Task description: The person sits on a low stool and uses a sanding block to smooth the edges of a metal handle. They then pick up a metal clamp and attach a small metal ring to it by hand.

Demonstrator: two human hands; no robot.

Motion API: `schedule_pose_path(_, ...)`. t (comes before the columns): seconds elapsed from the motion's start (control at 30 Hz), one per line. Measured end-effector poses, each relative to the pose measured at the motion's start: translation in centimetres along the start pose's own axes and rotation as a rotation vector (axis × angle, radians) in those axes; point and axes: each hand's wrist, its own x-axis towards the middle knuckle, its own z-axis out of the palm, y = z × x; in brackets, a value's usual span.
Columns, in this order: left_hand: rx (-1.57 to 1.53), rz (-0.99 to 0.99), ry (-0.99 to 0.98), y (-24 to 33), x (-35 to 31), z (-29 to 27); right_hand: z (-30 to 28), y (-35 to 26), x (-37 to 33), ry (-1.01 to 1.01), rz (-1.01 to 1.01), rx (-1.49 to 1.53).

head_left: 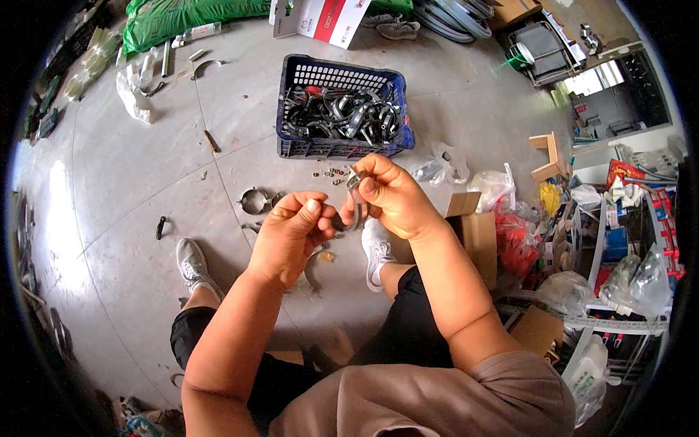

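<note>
My right hand (393, 198) is closed on a curved metal pipe clamp (355, 207), holding it above the floor between my feet. Beside it, my left hand (295, 231) is pinched, thumb against forefinger. Whatever it may hold is too small to make out. Just beyond my hands, several small nuts (335, 173) lie scattered on the floor. A round metal clamp (253, 200) lies to the left of them. Farther off stands a blue plastic crate (342, 151) with a heap of metal clamps (349, 115) inside. More curved pieces lie partly hidden below my left hand.
On the right, an opened cardboard box (475, 244) stands near my knee, with plastic bags (513, 237) and a crowded shelf (619, 320) beyond. A green sack (171, 22) and a red-and-white box (331, 20) are at the back. A small dark tool (161, 227) lies left.
</note>
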Motion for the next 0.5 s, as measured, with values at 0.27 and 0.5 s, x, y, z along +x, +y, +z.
schedule_pose_path(0.27, 0.008, 0.098, 0.102, 0.6, 0.1, 0.4, 1.8, 0.4, -0.3, -0.056, 0.092, 0.005)
schedule_pose_path(0.5, 0.356, 0.270, 0.145, 0.1, 0.2, 0.0, 2.5, 1.1, -0.1, -0.011, 0.103, -0.207)
